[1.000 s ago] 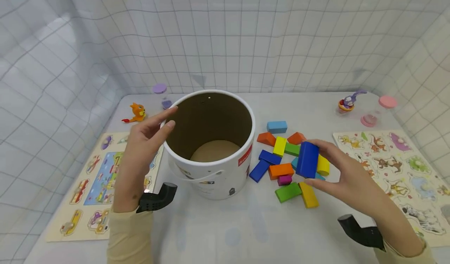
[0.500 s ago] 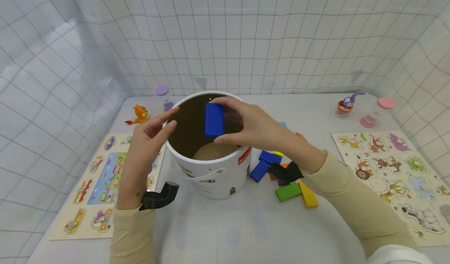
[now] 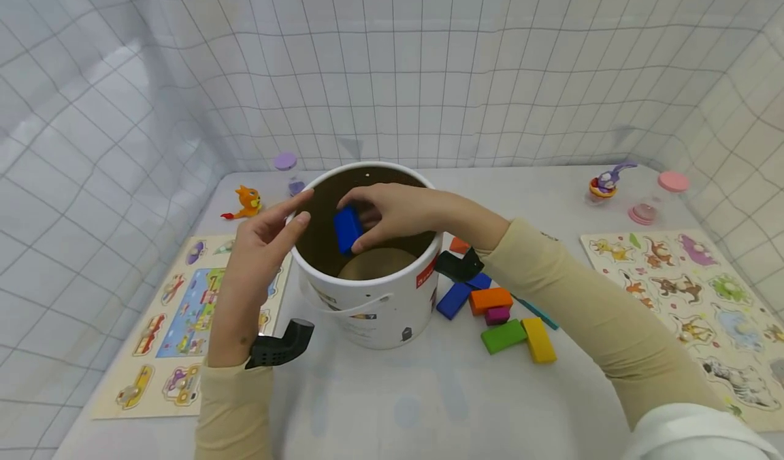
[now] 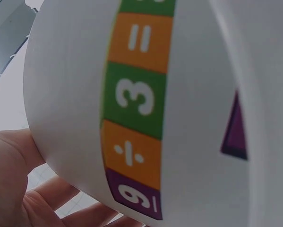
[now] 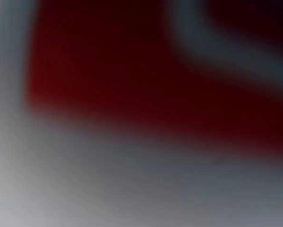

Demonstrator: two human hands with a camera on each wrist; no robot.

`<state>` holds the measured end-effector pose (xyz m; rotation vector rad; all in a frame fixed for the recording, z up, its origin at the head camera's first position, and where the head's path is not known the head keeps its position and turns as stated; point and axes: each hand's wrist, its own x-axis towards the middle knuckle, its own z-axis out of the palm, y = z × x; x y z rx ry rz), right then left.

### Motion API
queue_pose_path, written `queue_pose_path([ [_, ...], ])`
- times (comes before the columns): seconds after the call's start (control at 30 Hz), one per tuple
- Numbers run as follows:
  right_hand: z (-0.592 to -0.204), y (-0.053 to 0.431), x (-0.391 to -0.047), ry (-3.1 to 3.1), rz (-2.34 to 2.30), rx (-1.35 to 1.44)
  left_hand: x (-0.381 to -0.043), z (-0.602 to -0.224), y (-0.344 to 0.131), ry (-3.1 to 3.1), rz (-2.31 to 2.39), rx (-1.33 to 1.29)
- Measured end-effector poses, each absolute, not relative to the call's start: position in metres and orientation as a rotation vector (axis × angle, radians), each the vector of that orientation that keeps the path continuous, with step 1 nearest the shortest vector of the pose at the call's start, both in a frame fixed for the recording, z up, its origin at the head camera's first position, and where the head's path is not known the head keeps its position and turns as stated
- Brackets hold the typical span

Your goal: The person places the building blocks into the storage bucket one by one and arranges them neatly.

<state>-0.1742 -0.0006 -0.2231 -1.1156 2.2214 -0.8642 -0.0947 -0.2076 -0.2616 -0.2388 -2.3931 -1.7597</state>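
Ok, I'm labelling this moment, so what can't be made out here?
Head: parts of loose blocks, behind the right sleeve.
Head: the near floor of the bucket, behind its front rim.
Right wrist: print on the red label, blurred.
Left wrist: the last figure of the printed sum, cut by the top edge.

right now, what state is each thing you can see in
White cylindrical bucket: upright, lidless
White curved bucket handle: lowered
Blue rectangular block: tilted, pinched in the bucket's mouth
Right hand: pinching that block
Left hand: touching the bucket
Multicoloured loose blocks: lying clustered, some partly hidden
Left colourful puzzle board: lying flat
Right animal-print puzzle board: lying flat
Orange animal toy: upright
Clear pink-lidded jar: upright
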Motion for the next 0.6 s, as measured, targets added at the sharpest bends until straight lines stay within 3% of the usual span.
queue_pose_path([
  [0.37,-0.226,0.001,-0.1759,2.053,-0.901,-1.061,-0.097,-0.2639,-0.2073,-2.369,-1.776,-0.275],
  [0.6,-0.2292,0.0019,-0.1779,2.01,-1.193,-1.133,-0.1002,-0.2662,-0.2103,-2.333,-1.819,-0.299],
])
